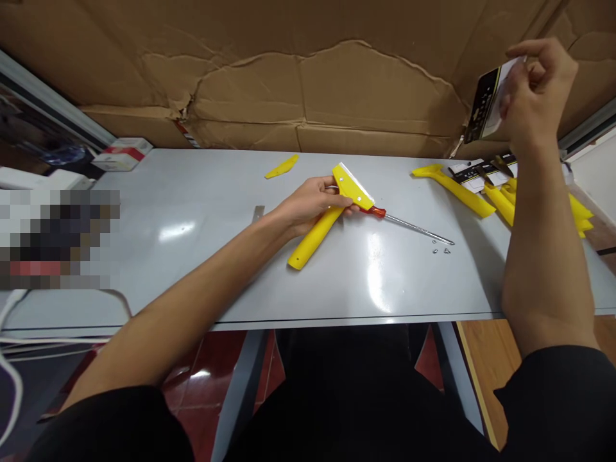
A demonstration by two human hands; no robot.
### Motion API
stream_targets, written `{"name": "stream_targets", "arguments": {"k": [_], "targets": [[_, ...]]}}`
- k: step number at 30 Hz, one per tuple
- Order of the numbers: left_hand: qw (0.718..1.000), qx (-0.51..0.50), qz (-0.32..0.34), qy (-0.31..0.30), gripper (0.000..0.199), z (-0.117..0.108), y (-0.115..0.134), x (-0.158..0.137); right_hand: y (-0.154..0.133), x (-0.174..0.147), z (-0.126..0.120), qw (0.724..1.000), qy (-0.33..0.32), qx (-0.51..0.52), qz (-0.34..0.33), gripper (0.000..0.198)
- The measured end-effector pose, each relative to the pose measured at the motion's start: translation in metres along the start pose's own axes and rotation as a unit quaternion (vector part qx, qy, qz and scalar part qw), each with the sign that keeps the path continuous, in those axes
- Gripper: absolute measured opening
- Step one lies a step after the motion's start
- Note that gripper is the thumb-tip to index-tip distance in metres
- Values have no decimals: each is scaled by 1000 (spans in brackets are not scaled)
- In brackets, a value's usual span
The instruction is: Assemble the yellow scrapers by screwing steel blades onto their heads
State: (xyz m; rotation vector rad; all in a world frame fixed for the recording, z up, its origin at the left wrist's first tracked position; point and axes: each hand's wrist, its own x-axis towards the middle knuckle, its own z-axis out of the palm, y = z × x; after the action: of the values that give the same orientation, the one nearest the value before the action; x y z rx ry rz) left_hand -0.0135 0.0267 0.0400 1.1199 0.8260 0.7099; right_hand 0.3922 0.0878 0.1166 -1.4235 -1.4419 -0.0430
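My left hand is closed around a yellow scraper near its head, with a pale blade edge along the top. Partly behind the scraper lies a screwdriver with a red handle, its tip pointing right. Several small screws rest by that tip. My right hand is raised at the upper right, fingers pinching a black and white printed card. Below it, several yellow scraper handles and more printed packaging lie at the right of the table.
A loose yellow plate lies toward the back of the grey table. A small metal blade sits behind my left forearm. At the back left stands a white and red box. Cardboard walls off the far side.
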Motion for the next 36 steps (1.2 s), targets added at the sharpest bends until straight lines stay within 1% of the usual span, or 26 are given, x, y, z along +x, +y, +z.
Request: {"name": "stream_targets", "arguments": {"k": [2, 4, 5, 7, 9, 11, 13, 15, 17, 19, 21, 23, 26, 28, 31, 33, 36], "targets": [[1000, -16, 19, -16, 44, -1, 1, 0, -21, -11, 5, 996, -30, 77, 16, 71], [999, -36, 34, -21, 48, 0, 3, -1, -40, -34, 13, 993, -87, 80, 18, 89], [998, -49, 43, -17, 46, 0, 4, -2, -47, -49, 17, 990, -113, 76, 37, 96], [996, -66, 61, -12, 38, 0, 7, -4, -60, -80, 24, 977, -161, 122, 72, 106], [995, -64, 71, -5, 33, -3, 12, -7, -73, -109, 29, 952, -204, 213, 83, 108], [996, -49, 70, 2, 36, -7, 17, -9, -87, -133, 32, 922, -245, 284, 91, 105], [995, -53, 79, 18, 40, -9, 23, -10, -102, -151, 33, 898, -289, 314, 110, 108], [990, -78, 107, 47, 36, -8, 26, -12, -117, -165, 36, 876, -326, 325, 140, 109], [980, -107, 146, 88, 30, -5, 28, -12, -127, -175, 40, 864, -330, 339, 175, 98], [969, -127, 171, 122, 27, -2, 27, -12, -131, -182, 46, 859, -317, 346, 203, 82], [962, -140, 187, 141, 27, 0, 25, -10, -132, -187, 50, 857, -326, 336, 214, 73], [956, -150, 201, 151, 25, 0, 24, -9, -131, -190, 53, 861, -352, 305, 206, 71], [949, -156, 220, 163, 20, -1, 26, -8, -132, -192, 52, 866, -373, 265, 203, 69], [947, -153, 227, 170, 19, -3, 27, -8, -133, -193, 50, 853, -398, 265, 212, 70], [943, -150, 245, 169, 22, -5, 26, -9, -137, -195, 49, 821, -438, 282, 234, 81], [942, -138, 257, 167, 27, -4, 24, -11, -139, -198, 49, 809, -430, 306, 257, 82], [943, -95, 261, 182, 32, 3, 20, -14, -143, -200, 51, 788, -396, 359, 305, 85]]}}
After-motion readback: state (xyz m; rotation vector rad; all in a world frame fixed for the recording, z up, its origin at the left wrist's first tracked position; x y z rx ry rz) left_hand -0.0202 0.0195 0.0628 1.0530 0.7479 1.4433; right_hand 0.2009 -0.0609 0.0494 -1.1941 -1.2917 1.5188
